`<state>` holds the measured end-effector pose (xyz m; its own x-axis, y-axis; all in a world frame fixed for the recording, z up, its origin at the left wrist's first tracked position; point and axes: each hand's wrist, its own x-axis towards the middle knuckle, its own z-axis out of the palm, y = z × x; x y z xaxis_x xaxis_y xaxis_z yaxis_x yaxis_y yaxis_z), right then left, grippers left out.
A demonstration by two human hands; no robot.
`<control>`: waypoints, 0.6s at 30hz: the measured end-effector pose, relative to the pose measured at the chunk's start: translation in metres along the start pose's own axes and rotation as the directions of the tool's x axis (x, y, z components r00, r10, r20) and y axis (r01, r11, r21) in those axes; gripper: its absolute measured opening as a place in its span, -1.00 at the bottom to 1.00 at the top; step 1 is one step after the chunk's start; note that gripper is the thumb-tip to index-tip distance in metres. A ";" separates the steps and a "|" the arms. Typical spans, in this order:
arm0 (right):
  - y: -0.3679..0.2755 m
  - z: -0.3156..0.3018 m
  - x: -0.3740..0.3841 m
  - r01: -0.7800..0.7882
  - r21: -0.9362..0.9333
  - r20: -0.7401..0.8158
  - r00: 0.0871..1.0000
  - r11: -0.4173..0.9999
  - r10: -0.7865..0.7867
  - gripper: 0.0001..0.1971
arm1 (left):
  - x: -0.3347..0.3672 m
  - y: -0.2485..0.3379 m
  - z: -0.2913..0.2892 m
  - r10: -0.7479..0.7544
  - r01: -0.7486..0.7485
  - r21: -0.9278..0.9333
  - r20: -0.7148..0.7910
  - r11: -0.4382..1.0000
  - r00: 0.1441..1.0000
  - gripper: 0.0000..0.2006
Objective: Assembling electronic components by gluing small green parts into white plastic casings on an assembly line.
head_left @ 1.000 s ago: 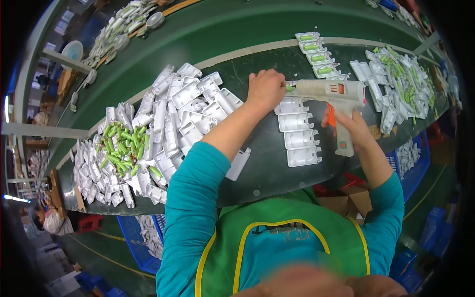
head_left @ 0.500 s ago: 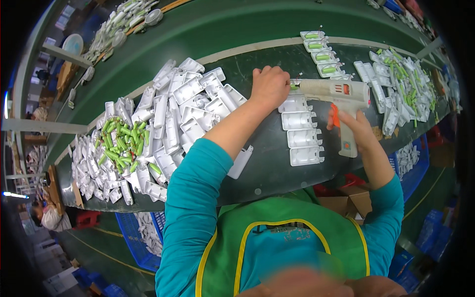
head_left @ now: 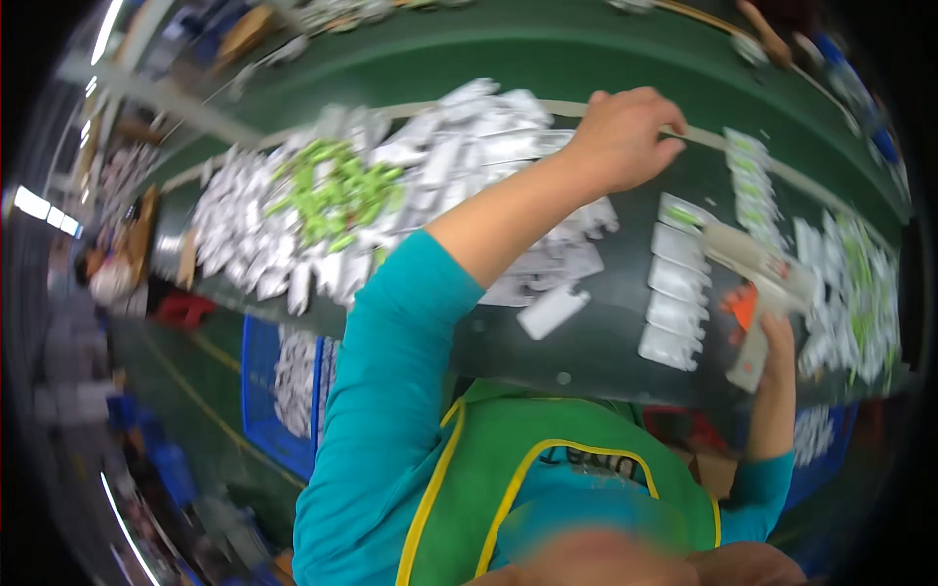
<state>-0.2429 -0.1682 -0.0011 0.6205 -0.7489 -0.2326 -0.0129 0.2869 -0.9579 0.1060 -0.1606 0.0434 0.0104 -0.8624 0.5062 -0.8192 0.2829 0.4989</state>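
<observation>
My right hand (head_left: pixel 776 337) grips a glue gun (head_left: pixel 757 262), off-white with an orange trigger, whose nozzle points left toward a column of white plastic shells (head_left: pixel 672 298). The top shell of that column holds a green cylindrical cell (head_left: pixel 684 217). My left hand (head_left: pixel 630 137) is raised above the table, up and left of this column, thumb apart from its curved fingers and nothing visible in it. Beneath my left forearm lies a pile of white shells (head_left: pixel 430 161), with a heap of green cells (head_left: pixel 337 195) on its left part. The picture is blurred by motion.
Another column of shells with green cells (head_left: pixel 750 186) stands farther back, right. A heap of filled shells (head_left: pixel 850 293) covers the table's right end. A single shell (head_left: pixel 553 311) lies near the front. Blue crates (head_left: pixel 278 391) stand below the table edge. Someone's arm (head_left: pixel 767 34) shows far right.
My view has swung, shifting the table rightward in the picture. My left hand has drawn away from the gun's nozzle. A shell with a green cell now tops the near column. My right hand still holds the glue gun.
</observation>
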 end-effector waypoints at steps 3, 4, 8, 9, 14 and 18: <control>0.007 -0.008 -0.002 0.035 0.047 0.012 0.999 0.998 -0.036 -0.47 | -0.011 -0.004 -0.064 -0.031 0.028 -0.054 -0.071 0.998 0.997 -0.79; 0.006 -0.005 0.001 0.039 0.048 0.046 0.998 0.998 -0.041 -0.47 | -0.018 -0.010 -0.086 -0.053 0.048 -0.054 -0.082 0.997 0.995 -0.79; 0.005 0.001 0.002 0.031 0.055 0.031 0.999 0.998 -0.033 -0.47 | -0.066 -0.057 -0.179 -0.307 0.300 0.240 -0.008 0.923 0.952 -0.82; 0.003 0.006 0.002 0.030 0.050 0.018 0.999 0.998 -0.031 -0.47 | -0.086 -0.078 -0.203 -0.364 0.342 0.384 -0.017 0.858 0.931 -0.83; -0.001 0.012 0.000 0.023 0.038 0.036 0.999 0.999 -0.025 -0.46 | -0.157 -0.128 -0.217 -0.601 0.442 0.573 0.112 0.689 0.791 -0.78; -0.004 0.017 -0.004 0.039 0.047 0.010 0.999 0.998 -0.040 -0.46 | -0.168 -0.142 -0.185 -0.565 0.306 0.803 0.045 0.511 0.824 -0.74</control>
<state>-0.2323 -0.1560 0.0064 0.6286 -0.7535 -0.1925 0.0483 0.2849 -0.9574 0.3264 0.0219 0.0174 0.4452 -0.8894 0.1033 -0.8761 -0.4566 -0.1550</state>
